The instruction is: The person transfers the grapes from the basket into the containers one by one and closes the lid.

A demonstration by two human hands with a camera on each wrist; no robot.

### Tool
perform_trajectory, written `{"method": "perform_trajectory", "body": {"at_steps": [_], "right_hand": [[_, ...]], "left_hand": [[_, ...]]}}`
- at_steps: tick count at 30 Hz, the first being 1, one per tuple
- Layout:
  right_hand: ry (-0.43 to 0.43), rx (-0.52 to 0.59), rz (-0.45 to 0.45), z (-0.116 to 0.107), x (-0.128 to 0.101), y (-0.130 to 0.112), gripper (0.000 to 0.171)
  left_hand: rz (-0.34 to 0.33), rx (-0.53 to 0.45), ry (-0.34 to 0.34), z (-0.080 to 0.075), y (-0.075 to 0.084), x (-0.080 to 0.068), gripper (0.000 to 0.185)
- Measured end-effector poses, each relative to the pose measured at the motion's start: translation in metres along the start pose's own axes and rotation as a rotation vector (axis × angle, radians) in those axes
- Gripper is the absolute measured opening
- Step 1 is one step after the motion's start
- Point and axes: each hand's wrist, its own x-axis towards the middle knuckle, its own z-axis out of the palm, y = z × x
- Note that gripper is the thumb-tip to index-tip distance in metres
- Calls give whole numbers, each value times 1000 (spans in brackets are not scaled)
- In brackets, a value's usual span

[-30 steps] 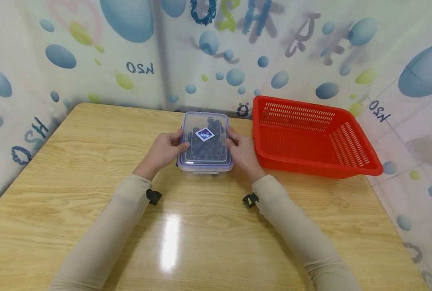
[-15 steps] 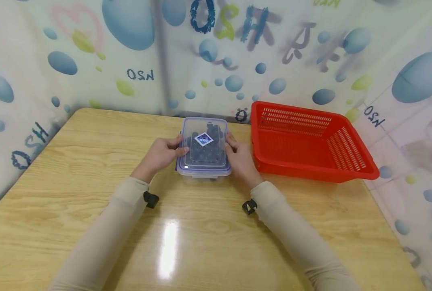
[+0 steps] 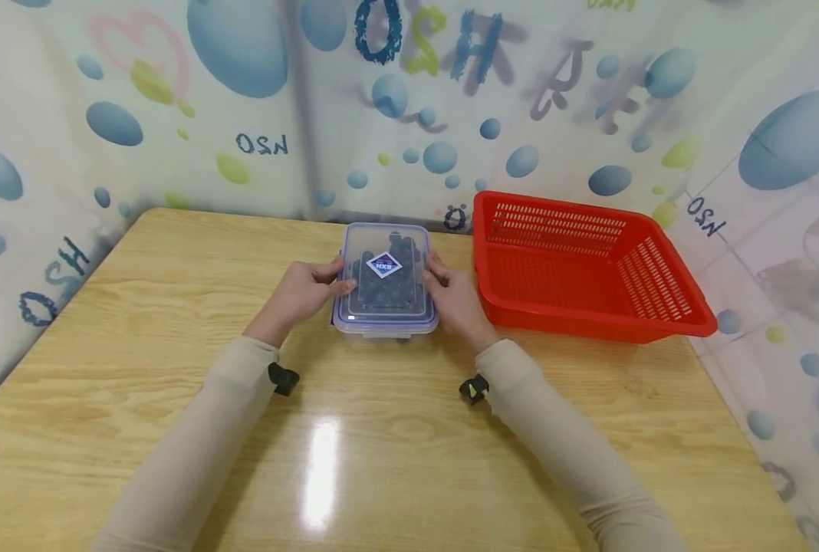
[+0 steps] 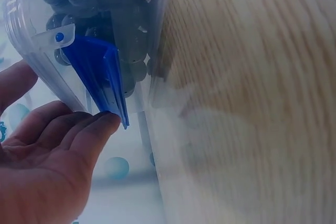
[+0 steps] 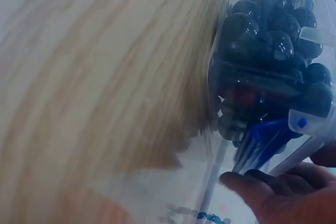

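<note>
A clear plastic food container [image 3: 385, 303] with a blue-edged lid and a diamond-shaped sticker [image 3: 384, 264] stands near the table's back edge. Dark round fruit that look like grapes [image 5: 239, 27] fill it. My left hand [image 3: 299, 291] grips its left side, thumb over the lid's edge. In the left wrist view, those fingertips touch the end of a blue side latch [image 4: 97, 69], which slants out from the wall. My right hand [image 3: 456, 305] holds the opposite side. Its fingers lie at another slanting blue latch [image 5: 268, 140] in the right wrist view.
A red plastic basket [image 3: 589, 322] with slotted walls stands just right of the right hand, with its bare floor showing. The wooden table [image 3: 140, 322] meets a wall covering [image 3: 554, 100] printed with bubbles and letters behind and at the sides.
The head view has tilted up a little, so the container and basket sit slightly lower in the picture. Both hands keep their places on the container's sides.
</note>
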Motion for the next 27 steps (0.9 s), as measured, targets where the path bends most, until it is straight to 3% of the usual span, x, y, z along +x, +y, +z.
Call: {"method": "perform_trajectory", "body": {"at_steps": [7,17,27], "right_hand": [[46,51,35,2,-1,2,50],[59,105,197,2,-3,-6,63],[192,-144,123,7,-5,-12,63]], "left_hand": [[-16,-65,14,2,-2,-1,59],[11,-99,32,5,-1,-4,58],[-19,-66,26,6,-1,-3,60]]}}
